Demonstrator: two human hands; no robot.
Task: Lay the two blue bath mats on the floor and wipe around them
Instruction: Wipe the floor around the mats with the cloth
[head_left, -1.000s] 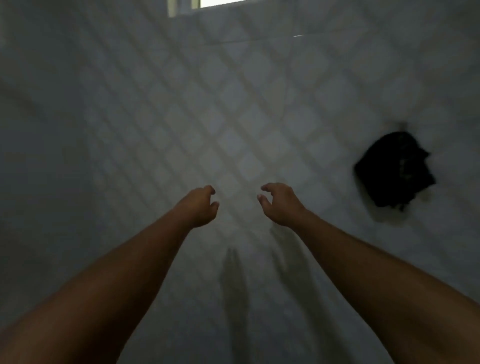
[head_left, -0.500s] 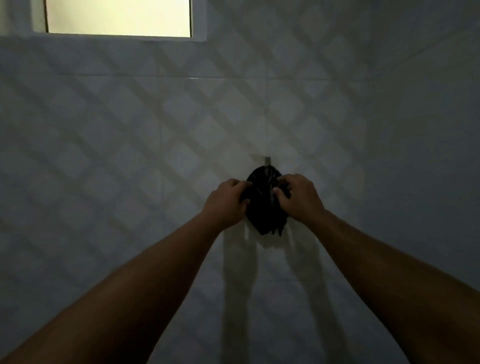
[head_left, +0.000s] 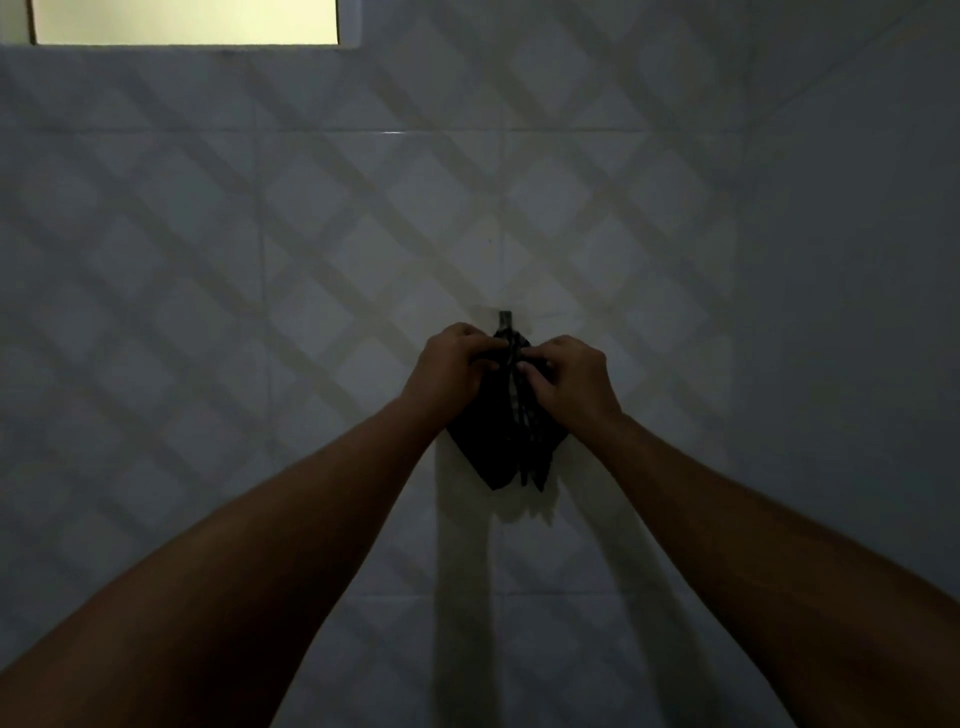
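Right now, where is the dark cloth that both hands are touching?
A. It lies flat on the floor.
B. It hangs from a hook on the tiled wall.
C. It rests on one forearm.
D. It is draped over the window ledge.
B: the dark cloth hangs below a small hook on the tiled wall, with the left hand and right hand gripping its top.

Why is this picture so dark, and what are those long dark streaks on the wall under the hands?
Head view: the room is dim, lit mainly by the bright window at top left. The streaks are the arms' shadows cast on the tiled wall below the left hand and right hand. The dark cloth on the hook shows little detail. The wall's tile lines bend near the edges, from the wide lens.
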